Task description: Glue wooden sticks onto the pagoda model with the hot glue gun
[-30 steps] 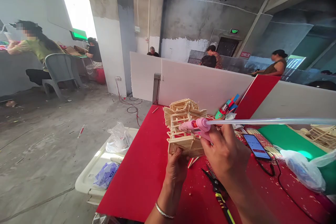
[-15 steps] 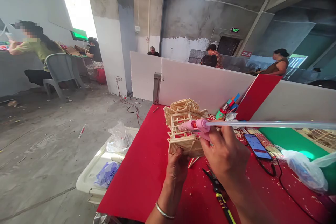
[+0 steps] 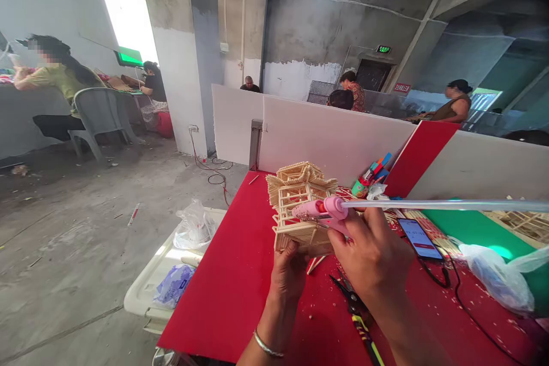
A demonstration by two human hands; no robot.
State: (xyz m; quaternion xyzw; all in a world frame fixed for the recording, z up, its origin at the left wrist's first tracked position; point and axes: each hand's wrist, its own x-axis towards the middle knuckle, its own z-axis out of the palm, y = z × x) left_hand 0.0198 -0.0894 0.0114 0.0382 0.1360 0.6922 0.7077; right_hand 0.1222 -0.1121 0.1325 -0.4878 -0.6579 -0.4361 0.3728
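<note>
A small pavilion model of wooden sticks [image 3: 300, 194] is held up over the red table [image 3: 240, 286]. My left hand [image 3: 288, 271] grips the model's base from below, fingers closed round it. My right hand [image 3: 371, 254] is closed on a pink glue gun [image 3: 321, 211], whose nozzle points left against the model's side. A long clear glue stick [image 3: 441, 205] juts from the back of the gun to the right.
Yellow-handled pliers [image 3: 358, 317] lie on the table under my right wrist. A phone [image 3: 418, 238] with a cable, a clear plastic bag [image 3: 493, 277] and coloured markers [image 3: 371, 174] lie to the right. White partition boards [image 3: 330, 137] stand behind. A white crate [image 3: 150, 286] sits left of the table. Several people sit at other tables.
The glue gun has dipped slightly lower along the model's side. Both hands keep their grips and the model stays where it was.
</note>
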